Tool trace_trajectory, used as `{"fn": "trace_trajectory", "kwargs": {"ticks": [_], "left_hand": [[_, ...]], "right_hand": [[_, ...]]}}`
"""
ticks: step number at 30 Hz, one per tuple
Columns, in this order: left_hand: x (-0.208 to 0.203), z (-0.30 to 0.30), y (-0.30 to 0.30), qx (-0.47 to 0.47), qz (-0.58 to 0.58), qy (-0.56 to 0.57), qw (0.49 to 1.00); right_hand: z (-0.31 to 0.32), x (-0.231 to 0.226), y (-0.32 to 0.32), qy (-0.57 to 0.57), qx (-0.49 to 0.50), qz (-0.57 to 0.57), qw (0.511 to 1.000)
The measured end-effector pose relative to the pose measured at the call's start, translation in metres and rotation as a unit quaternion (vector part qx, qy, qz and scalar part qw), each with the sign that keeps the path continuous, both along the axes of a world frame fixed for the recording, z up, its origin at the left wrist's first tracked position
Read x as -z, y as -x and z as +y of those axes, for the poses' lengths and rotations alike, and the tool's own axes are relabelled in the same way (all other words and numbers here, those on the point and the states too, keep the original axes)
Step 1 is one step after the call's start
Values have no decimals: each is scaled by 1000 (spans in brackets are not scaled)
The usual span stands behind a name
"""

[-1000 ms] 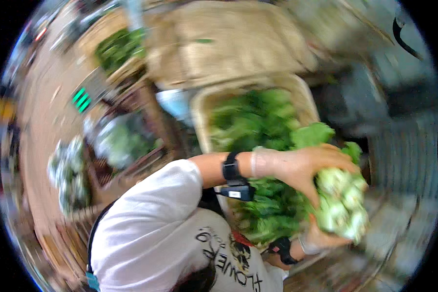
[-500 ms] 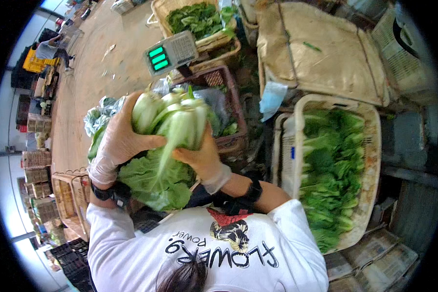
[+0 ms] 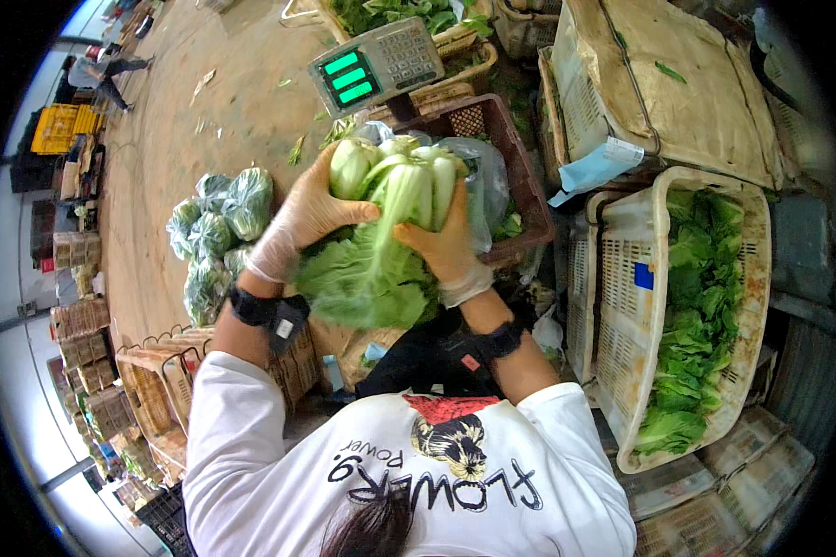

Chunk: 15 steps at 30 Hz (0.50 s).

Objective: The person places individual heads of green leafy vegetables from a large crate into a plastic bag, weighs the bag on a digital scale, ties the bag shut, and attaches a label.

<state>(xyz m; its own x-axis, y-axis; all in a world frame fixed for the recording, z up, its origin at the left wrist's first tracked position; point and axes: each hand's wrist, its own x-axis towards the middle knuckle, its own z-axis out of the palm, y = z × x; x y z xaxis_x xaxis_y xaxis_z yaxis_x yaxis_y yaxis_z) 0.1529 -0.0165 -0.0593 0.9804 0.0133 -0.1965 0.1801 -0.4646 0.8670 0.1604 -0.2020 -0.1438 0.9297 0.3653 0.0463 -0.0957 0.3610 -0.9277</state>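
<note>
Both my hands are wrapped round a bunch of leafy greens [image 3: 409,190], its pale thick stems upward and a broad green leaf hanging toward me. My left hand [image 3: 308,212], in a thin clear glove, grips the left side. My right hand [image 3: 448,243], gloved too, presses the right side with its thumb in front. Some fingers of each hand are hidden behind the stems. Just beyond the bunch stands a scale display [image 3: 376,67] with lit green digits. Behind my right hand, a dark red crate [image 3: 529,200] holds clear plastic bags [image 3: 481,176] and some leaves.
Several bagged vegetables [image 3: 215,218] lie on the floor at left. Right of me, a cream plastic crate [image 3: 630,320] is filled with greens [image 3: 701,306]. A covered crate [image 3: 687,102] stands beyond it. Far left, a person [image 3: 102,74] walks near yellow crates [image 3: 56,128].
My view has shifted, so the crates at right sit farther right. Both hands still hold the greens, now higher and farther right in the picture. More of the bagged vegetables shows.
</note>
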Motion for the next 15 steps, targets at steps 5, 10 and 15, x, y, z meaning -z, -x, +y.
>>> {"fn": "trace_trajectory", "kwargs": {"ticks": [5, 10, 15], "left_hand": [[6, 6, 28, -65, -78, 397, 912], [12, 8, 94, -179, -254, 549, 776], [20, 14, 165, -189, -197, 628, 728]], "right_hand": [[-3, -83, 15, 295, 14, -311, 903], [35, -132, 60, 254, -115, -338, 899], [34, -149, 79, 235, -373, -363, 821]]}}
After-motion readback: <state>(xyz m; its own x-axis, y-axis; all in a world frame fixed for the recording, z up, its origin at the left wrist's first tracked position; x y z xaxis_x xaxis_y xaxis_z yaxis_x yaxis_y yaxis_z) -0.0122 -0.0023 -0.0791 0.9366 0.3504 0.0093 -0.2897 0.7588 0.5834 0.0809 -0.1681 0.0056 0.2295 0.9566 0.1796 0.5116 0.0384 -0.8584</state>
